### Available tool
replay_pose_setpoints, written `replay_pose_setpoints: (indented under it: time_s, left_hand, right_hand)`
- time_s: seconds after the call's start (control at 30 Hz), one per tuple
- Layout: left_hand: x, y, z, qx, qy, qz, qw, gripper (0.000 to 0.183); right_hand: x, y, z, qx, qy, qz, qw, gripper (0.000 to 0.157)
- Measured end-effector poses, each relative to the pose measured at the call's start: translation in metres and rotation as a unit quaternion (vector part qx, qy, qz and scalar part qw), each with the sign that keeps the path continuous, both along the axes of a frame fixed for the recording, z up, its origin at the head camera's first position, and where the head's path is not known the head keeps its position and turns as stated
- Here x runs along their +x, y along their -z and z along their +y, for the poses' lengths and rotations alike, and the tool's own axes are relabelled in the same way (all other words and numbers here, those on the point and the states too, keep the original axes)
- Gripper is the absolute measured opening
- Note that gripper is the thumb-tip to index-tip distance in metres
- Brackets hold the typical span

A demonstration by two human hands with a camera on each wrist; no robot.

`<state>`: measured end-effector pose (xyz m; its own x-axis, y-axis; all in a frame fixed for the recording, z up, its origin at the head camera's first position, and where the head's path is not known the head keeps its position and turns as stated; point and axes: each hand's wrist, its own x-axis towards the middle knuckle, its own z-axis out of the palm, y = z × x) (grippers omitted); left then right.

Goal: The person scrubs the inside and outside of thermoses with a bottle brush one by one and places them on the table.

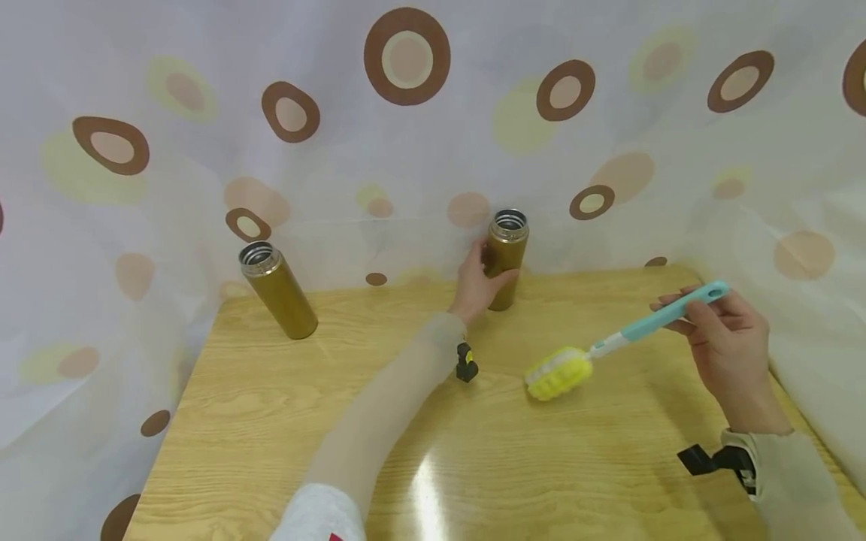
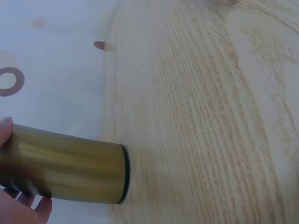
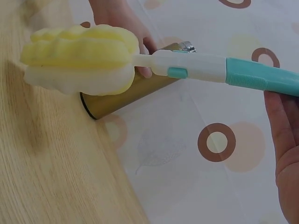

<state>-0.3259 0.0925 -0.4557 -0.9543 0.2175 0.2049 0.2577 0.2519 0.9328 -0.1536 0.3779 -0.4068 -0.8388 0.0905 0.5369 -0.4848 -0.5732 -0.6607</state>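
Note:
Near the table's back edge, my left hand (image 1: 476, 287) grips a gold, lidless metal flask (image 1: 504, 259) round its body. The flask stands almost upright with its mouth up; in the left wrist view its lower part and dark base rim show. My right hand (image 1: 727, 346) holds a bottle brush (image 1: 652, 323) by its turquoise handle, over the right side of the table. The brush's yellow and white sponge head (image 3: 79, 58) points left and down. In the right wrist view it crosses in front of the gripped flask. A second gold flask (image 1: 280, 289), also lidless, stands at the back left, untouched.
A wooden table (image 1: 291, 421) lies below both hands. Behind it and at its sides hangs a pale curtain (image 1: 325, 188) with brown, peach and yellow-green spots. Small black devices are strapped to both wrists.

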Motion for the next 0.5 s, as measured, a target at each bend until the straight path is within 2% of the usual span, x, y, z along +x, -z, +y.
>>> replay_pose_setpoints:
  time_s: [0.3, 0.5]
  left_hand:
    - [0.009, -0.008, -0.017, 0.009, -0.011, -0.007, 0.9999, 0.073]
    - [0.023, -0.010, -0.033, 0.000, 0.002, -0.020, 0.9998, 0.073]
  right_hand:
    - [-0.002, -0.003, -0.001, 0.010, -0.001, -0.004, 1.000, 0.026]
    - [-0.003, -0.001, -0.004, -0.003, -0.011, -0.002, 1.000, 0.026]
